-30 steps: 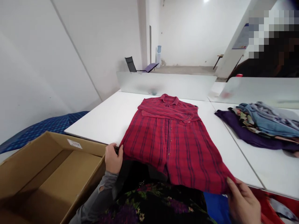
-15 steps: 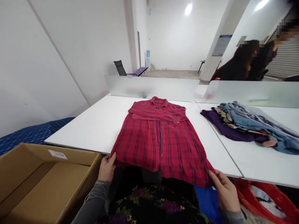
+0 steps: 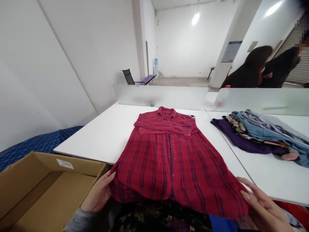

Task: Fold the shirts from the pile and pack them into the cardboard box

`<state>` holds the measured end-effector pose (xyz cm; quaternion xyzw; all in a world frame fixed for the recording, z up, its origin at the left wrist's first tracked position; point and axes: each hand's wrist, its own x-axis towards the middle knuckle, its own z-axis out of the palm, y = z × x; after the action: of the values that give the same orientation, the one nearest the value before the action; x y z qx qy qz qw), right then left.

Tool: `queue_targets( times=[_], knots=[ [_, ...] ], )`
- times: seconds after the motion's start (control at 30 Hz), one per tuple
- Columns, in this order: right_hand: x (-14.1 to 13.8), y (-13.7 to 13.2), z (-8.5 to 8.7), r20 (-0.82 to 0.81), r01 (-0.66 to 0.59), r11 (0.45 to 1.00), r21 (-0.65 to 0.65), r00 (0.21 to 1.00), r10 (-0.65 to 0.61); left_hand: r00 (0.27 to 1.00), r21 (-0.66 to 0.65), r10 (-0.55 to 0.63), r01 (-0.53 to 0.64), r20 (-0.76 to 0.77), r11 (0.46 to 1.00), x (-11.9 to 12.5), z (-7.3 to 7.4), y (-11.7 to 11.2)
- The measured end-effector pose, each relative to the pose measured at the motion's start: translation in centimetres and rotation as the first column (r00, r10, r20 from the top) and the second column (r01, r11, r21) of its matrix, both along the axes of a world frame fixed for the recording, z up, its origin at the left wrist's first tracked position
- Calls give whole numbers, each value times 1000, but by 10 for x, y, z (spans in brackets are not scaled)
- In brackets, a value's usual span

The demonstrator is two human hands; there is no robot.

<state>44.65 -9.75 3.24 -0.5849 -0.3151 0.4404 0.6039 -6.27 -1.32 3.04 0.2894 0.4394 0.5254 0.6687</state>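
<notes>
A red plaid shirt [image 3: 154, 161] with dark stripes lies buttoned side up, collar at the far end. Its sleeves are folded across the chest. The lower hem extends past the near table edge, over my lap. At the hem's left corner, my left hand [image 3: 100, 190] grips the cloth, thumb on top. My right hand [image 3: 263, 206] has hold of the right hem corner, with its thumb on the cloth and index finger stretched out along the edge. The undersides of both grips are hidden.
Left of me stands a cardboard box [image 3: 55, 193], open at the top. A pile of clothes [image 3: 260, 135] rests on the white table [image 3: 96, 135] at right. Frosted dividers [image 3: 164, 96] line the table's back. Beneath the right edge sits a red bag [image 3: 295, 209]. Two people are beyond.
Both hands have moved farther apart, drawing the shirt's hem wider and nearer to me. The view has tilted up slightly.
</notes>
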Motion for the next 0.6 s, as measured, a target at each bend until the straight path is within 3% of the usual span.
queue_targets(
  times=[0.1,0.17,0.3,0.37,0.43,0.5,0.6],
  knots=[
    [4,41,32,13,-92,995,37,996,92,998,94,51,-54,24,994,6,24,30],
    [6,88,59,35,-114,988,107,993,111,995,145,73,-83,71,986,10,41,67],
    [12,209,107,74,-187,956,228,982,175,985,197,125,-147,117,969,22,77,178],
    [17,272,118,99,-226,934,276,973,207,980,257,185,-160,-73,953,33,92,239],
    [20,329,118,126,-209,933,292,976,179,964,295,217,-165,-152,941,47,101,292],
    [21,372,107,153,-165,947,275,980,126,941,311,232,-150,-247,938,59,98,330],
    [18,406,78,210,-108,966,235,976,58,846,335,280,-128,-455,933,65,75,346]
  ],
)
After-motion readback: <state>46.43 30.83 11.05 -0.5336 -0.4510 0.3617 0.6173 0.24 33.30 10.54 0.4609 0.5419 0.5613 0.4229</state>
